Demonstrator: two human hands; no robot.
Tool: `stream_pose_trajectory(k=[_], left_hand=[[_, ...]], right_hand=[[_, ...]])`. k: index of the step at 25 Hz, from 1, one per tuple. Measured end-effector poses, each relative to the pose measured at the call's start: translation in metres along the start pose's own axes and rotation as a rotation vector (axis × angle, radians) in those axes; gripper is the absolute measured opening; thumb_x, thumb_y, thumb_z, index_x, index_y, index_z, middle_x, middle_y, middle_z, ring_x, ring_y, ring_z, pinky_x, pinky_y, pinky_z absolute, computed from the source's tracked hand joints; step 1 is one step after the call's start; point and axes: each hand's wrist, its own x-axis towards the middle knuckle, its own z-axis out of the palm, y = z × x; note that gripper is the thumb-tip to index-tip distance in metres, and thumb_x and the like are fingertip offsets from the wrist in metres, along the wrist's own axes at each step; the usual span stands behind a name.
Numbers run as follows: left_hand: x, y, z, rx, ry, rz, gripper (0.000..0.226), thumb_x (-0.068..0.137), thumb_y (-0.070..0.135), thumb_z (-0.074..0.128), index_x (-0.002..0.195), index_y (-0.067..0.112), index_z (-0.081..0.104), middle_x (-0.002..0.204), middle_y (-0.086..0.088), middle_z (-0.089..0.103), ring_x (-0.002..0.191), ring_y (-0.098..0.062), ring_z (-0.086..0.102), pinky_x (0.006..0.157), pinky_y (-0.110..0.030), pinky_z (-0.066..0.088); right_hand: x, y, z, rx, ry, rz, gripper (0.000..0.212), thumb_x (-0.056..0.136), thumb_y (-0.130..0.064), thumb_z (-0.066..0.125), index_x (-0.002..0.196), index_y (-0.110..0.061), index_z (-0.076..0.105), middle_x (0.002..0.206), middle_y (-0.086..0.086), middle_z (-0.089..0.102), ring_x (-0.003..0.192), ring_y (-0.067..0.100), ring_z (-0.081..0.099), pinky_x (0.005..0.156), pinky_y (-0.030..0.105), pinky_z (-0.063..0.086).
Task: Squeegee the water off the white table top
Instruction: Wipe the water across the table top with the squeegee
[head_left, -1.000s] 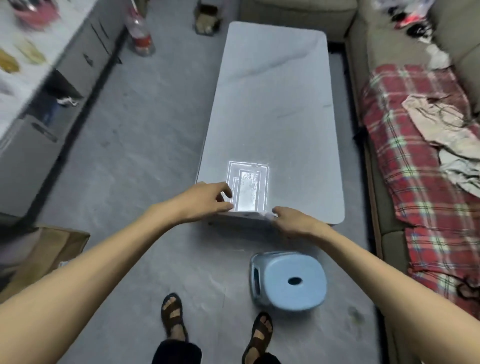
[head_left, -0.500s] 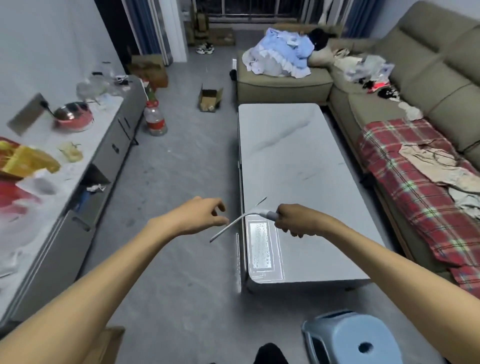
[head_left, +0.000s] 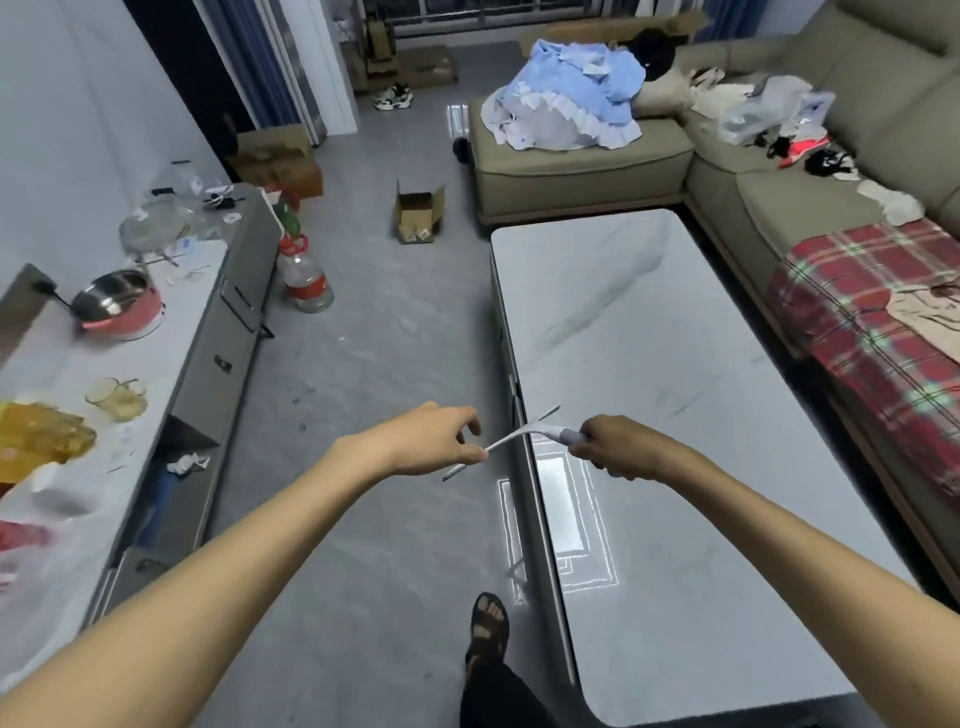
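Observation:
The white marble-look table top (head_left: 675, 364) runs from the near right into the middle of the room. A bright ceiling-light reflection lies on its near left part. My right hand (head_left: 613, 447) is shut on the grey handle of a slim white squeegee (head_left: 519, 434), held in the air over the table's left edge. The blade slants down to the left. My left hand (head_left: 436, 439) pinches the blade's lower end between thumb and fingers, off the table over the floor. Whether water lies on the top is hard to tell.
A long sideboard (head_left: 156, 374) with a pink pan, jars and bags lines the left wall. A water bottle (head_left: 304, 280) and a small open box (head_left: 418, 213) stand on the floor. A sofa (head_left: 779, 171) with clothes and a plaid blanket (head_left: 872, 322) wraps the table's far and right sides.
I picked the squeegee up from the table's near end and stepped to its left side. My head lifted, and my left hand closed onto the blade.

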Motion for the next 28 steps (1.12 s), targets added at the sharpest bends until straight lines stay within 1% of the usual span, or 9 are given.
stream_pose_trajectory(k=[7,9,10,12,17,19,23,25,28], left_hand=[[0.128,-0.042,-0.149,-0.034,0.081,0.094,0.040,0.089,0.050,0.055,0.121,0.026,0.053,0.105,0.004,0.068,0.106,-0.021,0.053,0.096,-0.042,0.045],[0.167,-0.055,-0.175,-0.014,0.041,0.116,0.040,0.089,0.050,0.054,0.121,0.025,0.053,0.098,0.004,0.067,0.107,-0.021,0.051,0.095,-0.041,0.045],[0.193,-0.062,-0.190,-0.006,0.017,0.135,0.041,0.089,0.050,0.054,0.121,0.024,0.053,0.100,0.004,0.067,0.107,-0.021,0.050,0.095,-0.041,0.045],[0.244,-0.077,-0.218,0.018,-0.040,0.187,0.042,0.088,0.050,0.054,0.120,0.022,0.054,0.105,0.002,0.069,0.107,-0.021,0.052,0.091,-0.038,0.047],[0.362,-0.092,-0.311,0.076,-0.112,0.325,0.038,0.088,0.047,0.058,0.118,0.023,0.056,0.108,0.004,0.071,0.105,-0.017,0.055,0.093,-0.034,0.046],[0.409,-0.085,-0.346,0.107,-0.124,0.378,0.037,0.088,0.046,0.058,0.118,0.024,0.056,0.111,0.002,0.071,0.108,-0.020,0.056,0.095,-0.035,0.046],[0.498,-0.065,-0.389,0.121,-0.202,0.444,0.036,0.088,0.048,0.055,0.118,0.029,0.055,0.115,0.003,0.068,0.103,-0.020,0.054,0.092,-0.037,0.047],[0.543,-0.058,-0.397,0.152,-0.222,0.457,0.029,0.088,0.046,0.053,0.112,0.030,0.057,0.114,0.002,0.067,0.102,-0.020,0.053,0.094,-0.040,0.047],[0.620,-0.045,-0.410,0.200,-0.230,0.453,0.011,0.085,0.036,0.046,0.089,0.030,0.055,0.101,0.001,0.068,0.094,-0.022,0.058,0.089,-0.044,0.050]], right_hand=[[0.129,-0.068,-0.142,0.005,0.032,0.077,0.037,0.099,-0.040,0.039,0.086,-0.007,0.051,0.083,0.012,0.057,0.059,0.026,0.047,0.046,0.024,0.035],[0.158,-0.076,-0.166,0.000,0.038,0.102,0.032,0.099,-0.039,0.038,0.080,-0.018,0.053,0.083,0.013,0.055,0.060,0.026,0.046,0.046,0.023,0.035],[0.176,-0.080,-0.178,0.002,0.045,0.112,0.031,0.099,-0.039,0.038,0.072,-0.029,0.050,0.082,0.012,0.053,0.059,0.025,0.045,0.045,0.022,0.034],[0.213,-0.085,-0.199,0.021,0.067,0.158,0.038,0.099,-0.039,0.038,0.062,-0.036,0.042,0.080,0.010,0.050,0.055,0.021,0.041,0.043,0.021,0.032],[0.285,-0.086,-0.260,0.211,0.190,0.342,0.038,0.097,-0.048,0.040,0.074,-0.018,0.043,0.075,0.005,0.050,0.053,0.020,0.041,0.047,0.024,0.032],[0.305,-0.082,-0.284,0.307,0.279,0.408,0.038,0.096,-0.048,0.040,0.080,-0.015,0.048,0.075,0.004,0.052,0.056,0.021,0.043,0.049,0.026,0.033],[0.353,-0.062,-0.324,0.478,0.342,0.493,0.039,0.096,-0.050,0.041,0.080,-0.015,0.049,0.074,0.004,0.052,0.052,0.018,0.041,0.041,0.020,0.030],[0.383,-0.047,-0.340,0.524,0.396,0.538,0.043,0.096,-0.053,0.039,0.079,-0.015,0.048,0.074,0.005,0.054,0.053,0.019,0.042,0.043,0.022,0.032],[0.445,-0.008,-0.369,0.593,0.445,0.582,0.043,0.097,-0.052,0.038,0.080,-0.014,0.048,0.075,0.005,0.054,0.056,0.021,0.044,0.048,0.025,0.033]])
